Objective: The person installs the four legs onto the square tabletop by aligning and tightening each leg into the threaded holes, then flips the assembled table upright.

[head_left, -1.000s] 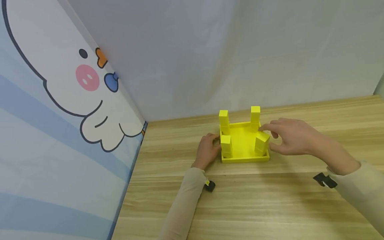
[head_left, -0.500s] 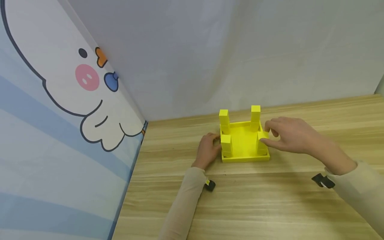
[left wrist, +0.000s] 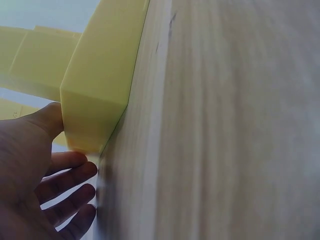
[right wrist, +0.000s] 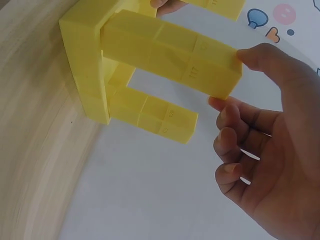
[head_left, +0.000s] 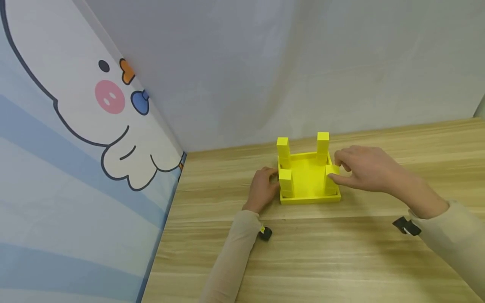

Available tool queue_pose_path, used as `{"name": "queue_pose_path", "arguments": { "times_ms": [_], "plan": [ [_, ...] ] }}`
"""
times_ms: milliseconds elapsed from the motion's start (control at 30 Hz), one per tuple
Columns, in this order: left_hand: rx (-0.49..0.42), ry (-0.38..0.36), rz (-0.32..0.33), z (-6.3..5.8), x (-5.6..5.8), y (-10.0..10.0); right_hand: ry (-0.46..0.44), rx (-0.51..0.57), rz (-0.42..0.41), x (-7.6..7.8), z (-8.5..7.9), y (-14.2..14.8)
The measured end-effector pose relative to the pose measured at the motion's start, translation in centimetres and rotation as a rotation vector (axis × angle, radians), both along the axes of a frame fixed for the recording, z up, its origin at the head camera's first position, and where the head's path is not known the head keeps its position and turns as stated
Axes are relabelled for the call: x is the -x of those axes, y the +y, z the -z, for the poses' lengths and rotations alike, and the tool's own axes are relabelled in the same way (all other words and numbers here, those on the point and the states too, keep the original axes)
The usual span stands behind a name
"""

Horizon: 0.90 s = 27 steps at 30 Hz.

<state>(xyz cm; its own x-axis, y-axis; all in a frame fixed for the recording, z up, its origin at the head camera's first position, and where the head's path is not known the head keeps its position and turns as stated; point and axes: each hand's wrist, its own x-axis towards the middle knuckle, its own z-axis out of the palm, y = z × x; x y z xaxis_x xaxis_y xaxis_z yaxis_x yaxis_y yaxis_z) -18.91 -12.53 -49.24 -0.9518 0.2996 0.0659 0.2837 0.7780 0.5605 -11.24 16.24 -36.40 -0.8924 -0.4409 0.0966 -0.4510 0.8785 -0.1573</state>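
Note:
A yellow tray (head_left: 310, 201) lies on the wooden table, with upright stacks of yellow blocks at its corners. My right hand (head_left: 367, 167) pinches the top of the near-right stack (head_left: 330, 182) between thumb and index finger. In the right wrist view, raised digits reading 117 mark that top block (right wrist: 210, 67), and the other fingers curl free of it. My left hand (head_left: 261, 191) touches the tray's left wall. The left wrist view has the left thumb (left wrist: 50, 119) against the yellow wall, the other fingers loosely extended beside the corner.
Around the tray stand the near-left stack (head_left: 286, 182), the far-left stack (head_left: 283, 151) and the far-right stack (head_left: 323, 147). A pale wall (head_left: 242, 75) rises behind the table (head_left: 303, 252). A cartoon-printed panel (head_left: 75, 126) borders the left side.
The near-right stack's top block was turned askew and now lines up with the stack. My right thumb and index finger have come onto it. The left hand stays put.

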Motion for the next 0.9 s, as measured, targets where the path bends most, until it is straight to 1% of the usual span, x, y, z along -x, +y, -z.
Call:
{"name": "queue_pose_path", "arguments": {
  "times_ms": [133, 233, 333, 433, 533, 600, 767, 900],
  "plan": [
    [0.011, 0.018, 0.022, 0.1, -0.1, -0.3, -0.036, 0.025, 0.006, 0.0, 0.2, 0.2],
    [0.006, 0.043, 0.049, 0.1, -0.2, -0.6, -0.055, 0.063, 0.004, 0.1, 0.2, 0.6],
    [-0.012, 0.066, 0.06, 0.0, -0.3, -1.0, -0.046, 0.096, -0.005, 0.4, 0.4, 1.1],
    [-0.029, 0.1, 0.069, -0.1, -0.3, -1.3, -0.016, 0.102, -0.027, 0.8, 0.8, 1.7],
    [-0.022, 0.137, 0.084, -0.1, -0.2, -1.7, -0.021, 0.097, -0.035, 1.3, 1.8, 2.1],
    [-0.018, 0.151, 0.098, -0.1, -0.1, -1.8, -0.043, 0.089, -0.034, 1.7, 2.9, 2.3],
    [0.005, 0.153, 0.151, -0.3, -0.2, -1.9, -0.115, 0.078, -0.02, 2.6, 5.5, 2.3],
    [0.064, 0.148, 0.209, -0.4, -0.3, -1.9, -0.152, 0.076, -0.027, 3.0, 6.9, 2.1]
  ]
}}
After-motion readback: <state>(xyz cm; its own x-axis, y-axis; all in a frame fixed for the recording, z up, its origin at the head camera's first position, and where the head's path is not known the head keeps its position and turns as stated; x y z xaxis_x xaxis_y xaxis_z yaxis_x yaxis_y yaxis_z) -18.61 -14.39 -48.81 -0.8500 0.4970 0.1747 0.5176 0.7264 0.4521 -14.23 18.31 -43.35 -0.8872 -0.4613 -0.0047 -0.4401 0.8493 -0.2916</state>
